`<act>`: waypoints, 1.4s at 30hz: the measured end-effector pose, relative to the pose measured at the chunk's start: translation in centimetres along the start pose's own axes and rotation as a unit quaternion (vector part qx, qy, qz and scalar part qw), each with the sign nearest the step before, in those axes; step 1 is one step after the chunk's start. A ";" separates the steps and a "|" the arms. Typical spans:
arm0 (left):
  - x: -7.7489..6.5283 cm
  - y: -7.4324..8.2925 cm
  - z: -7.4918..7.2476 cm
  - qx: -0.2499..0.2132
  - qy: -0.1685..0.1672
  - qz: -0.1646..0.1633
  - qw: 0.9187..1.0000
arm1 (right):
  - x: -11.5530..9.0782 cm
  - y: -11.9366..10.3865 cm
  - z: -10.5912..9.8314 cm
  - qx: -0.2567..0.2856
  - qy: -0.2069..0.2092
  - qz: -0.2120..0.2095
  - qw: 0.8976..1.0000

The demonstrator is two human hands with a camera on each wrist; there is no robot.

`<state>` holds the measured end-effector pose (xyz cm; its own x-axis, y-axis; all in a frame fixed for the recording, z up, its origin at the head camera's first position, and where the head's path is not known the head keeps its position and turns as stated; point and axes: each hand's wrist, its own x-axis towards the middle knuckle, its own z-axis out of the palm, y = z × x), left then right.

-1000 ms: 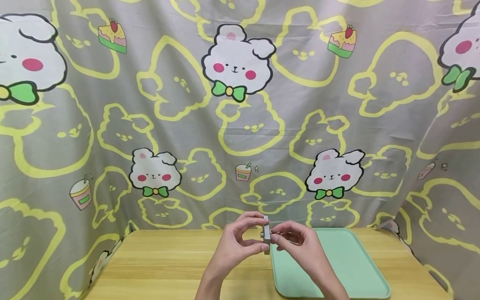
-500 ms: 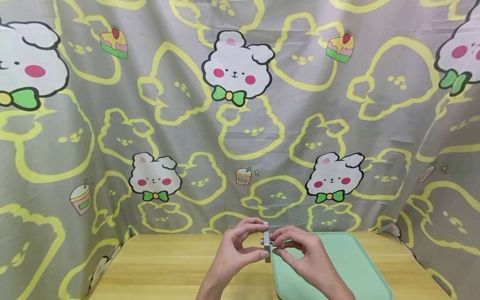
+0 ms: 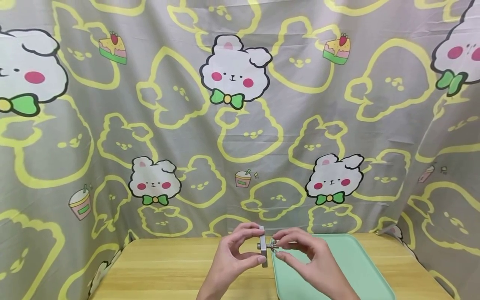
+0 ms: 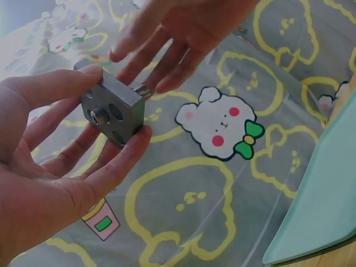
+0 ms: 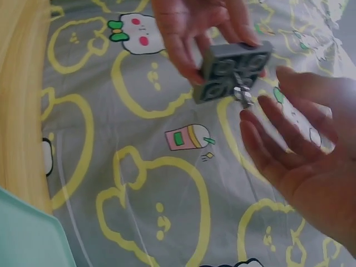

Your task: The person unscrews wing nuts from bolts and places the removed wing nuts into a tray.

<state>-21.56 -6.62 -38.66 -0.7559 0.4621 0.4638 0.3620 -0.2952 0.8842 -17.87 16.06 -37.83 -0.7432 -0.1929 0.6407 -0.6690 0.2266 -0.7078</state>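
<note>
My left hand [image 3: 234, 252] grips a grey square block [image 4: 114, 105] by its edges, thumb on one side and fingers on the other. Round recesses mark the block's faces, and a bolt [image 4: 99, 115] passes through its middle, with a socket in its head. On the far side the threaded shank sticks out, carrying a small shiny nut [image 5: 242, 93] that looks winged in the head view. Around that end hovers my right hand [image 3: 309, 254], thumb and fingers parted, fingertips close beside the nut. Both hands are raised above the table.
A light green tray [image 3: 337, 266] lies on the wooden table [image 3: 168, 266], under and to the right of my right hand. Behind the table hangs a grey curtain [image 3: 232, 137] printed with cartoon bears, which also covers both sides.
My right thumb and fingers have spread apart from around the bolt's end, so more of the shank and nut shows. Both hands sit slightly lower in the head view; the left keeps its grip.
</note>
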 end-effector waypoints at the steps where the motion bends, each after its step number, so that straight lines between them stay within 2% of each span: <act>1: 0.0 0.0 0.0 0.001 0.001 0.001 1.000 | 0.0 -0.2 -0.2 0.010 0.008 0.038 0.999; 3: -0.1 0.1 -0.1 0.003 0.003 0.000 1.000 | 0.1 -0.3 -0.5 0.041 0.018 0.114 0.992; 5: -0.1 0.1 -0.1 0.003 0.001 -0.001 1.000 | 0.3 -0.3 -0.6 0.069 0.019 0.174 0.982; 8: -0.2 0.1 0.0 0.003 -0.001 -0.002 1.000 | 0.6 -0.1 -0.5 0.112 0.000 0.229 0.967; 13: -0.4 0.0 0.1 0.012 -0.005 0.009 1.000 | 0.6 0.3 0.0 0.141 -0.028 0.254 0.956; 25: -0.2 -0.1 0.5 0.024 -0.005 0.001 1.000 | 0.3 0.9 0.5 0.129 -0.028 0.243 0.961; 29: -0.3 -0.2 0.4 0.018 0.001 -0.013 1.000 | 0.1 1.0 0.9 0.097 -0.024 0.217 0.971; 33: -0.4 -0.2 0.4 0.005 0.003 -0.024 1.000 | -0.2 0.9 1.3 0.055 -0.014 0.148 0.987; 36: -0.4 -0.1 0.3 -0.001 0.002 -0.024 1.000 | -0.4 1.1 1.5 0.023 -0.006 0.066 0.998; 38: -0.4 -0.1 0.3 -0.005 0.000 -0.023 1.000 | -0.6 1.3 1.6 0.000 -0.001 0.000 1.000; 40: -0.4 0.0 0.2 -0.009 -0.001 -0.024 1.000 | -0.7 1.7 1.7 -0.026 0.008 -0.068 0.997; 42: -0.4 0.1 0.2 -0.013 -0.002 -0.026 1.000 | -0.7 2.1 1.8 -0.051 0.019 -0.131 0.990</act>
<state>-21.15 -6.67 -38.74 -0.7712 0.4804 0.4176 0.3083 -0.2920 0.9054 -18.76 14.99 -40.26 -0.5413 -0.2214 0.8111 -0.8335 0.2682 -0.4831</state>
